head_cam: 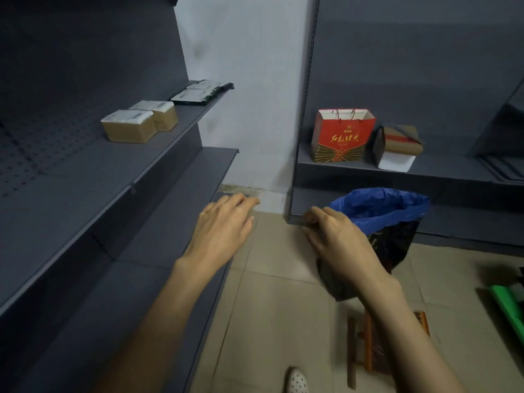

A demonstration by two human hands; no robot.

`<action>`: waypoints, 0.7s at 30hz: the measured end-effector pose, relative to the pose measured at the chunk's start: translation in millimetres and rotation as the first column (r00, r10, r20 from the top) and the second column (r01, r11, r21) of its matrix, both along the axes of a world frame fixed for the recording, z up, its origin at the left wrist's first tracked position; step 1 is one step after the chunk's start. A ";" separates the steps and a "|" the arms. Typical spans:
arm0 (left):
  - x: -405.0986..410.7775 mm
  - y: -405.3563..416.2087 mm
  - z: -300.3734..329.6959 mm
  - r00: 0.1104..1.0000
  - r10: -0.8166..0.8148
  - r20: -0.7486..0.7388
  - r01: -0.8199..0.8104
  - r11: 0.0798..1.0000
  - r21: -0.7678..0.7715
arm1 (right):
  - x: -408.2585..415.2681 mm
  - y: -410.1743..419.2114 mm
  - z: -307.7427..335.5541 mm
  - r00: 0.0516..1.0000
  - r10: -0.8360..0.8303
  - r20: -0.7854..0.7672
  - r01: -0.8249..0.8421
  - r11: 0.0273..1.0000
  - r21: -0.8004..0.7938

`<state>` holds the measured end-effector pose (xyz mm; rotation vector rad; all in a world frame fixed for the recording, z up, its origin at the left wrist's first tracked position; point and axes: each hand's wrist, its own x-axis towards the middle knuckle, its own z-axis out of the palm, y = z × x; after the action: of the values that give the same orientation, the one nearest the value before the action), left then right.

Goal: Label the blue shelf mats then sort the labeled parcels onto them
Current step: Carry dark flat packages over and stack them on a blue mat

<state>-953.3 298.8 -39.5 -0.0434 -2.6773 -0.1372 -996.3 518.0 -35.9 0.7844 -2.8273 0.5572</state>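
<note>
Fingers [243, 202] of the left hand [224, 225] lie straight and loosely together, holding nothing, hovering over the edge of the lower shelf [170, 222]. The right hand [337, 236] has its fingers curled, pinching something small I cannot make out. Just beyond it, at two o'clock, stands a bin lined with a blue bag [382, 211]. Two labelled brown parcels [129, 126] sit touching on the upper shelf [85, 171] at ten o'clock, flat dark packets [195, 95] beyond them. A red paper bag [343, 136] stands at one o'clock.
</note>
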 end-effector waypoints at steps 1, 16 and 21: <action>-29.0 0.1 3.0 1.000 0.001 -0.005 -0.001 1.000 -0.008 | -29.8 -1.2 2.6 1.000 0.012 0.004 -0.012 1.000 0.001; -356.0 -73.3 17.8 0.992 0.123 -0.013 -0.123 0.992 0.015 | -371.9 -82.1 18.5 0.987 0.159 -0.005 -0.159 0.986 -0.048; -475.9 -112.9 14.4 0.994 0.101 -0.039 -0.100 0.995 0.024 | -481.4 -130.1 8.5 0.982 0.189 0.002 -0.189 0.982 -0.016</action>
<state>-1429.1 185.9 -25.0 0.0945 -2.6307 -0.1319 -1477.7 387.9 -27.4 1.0578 -2.7645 0.6063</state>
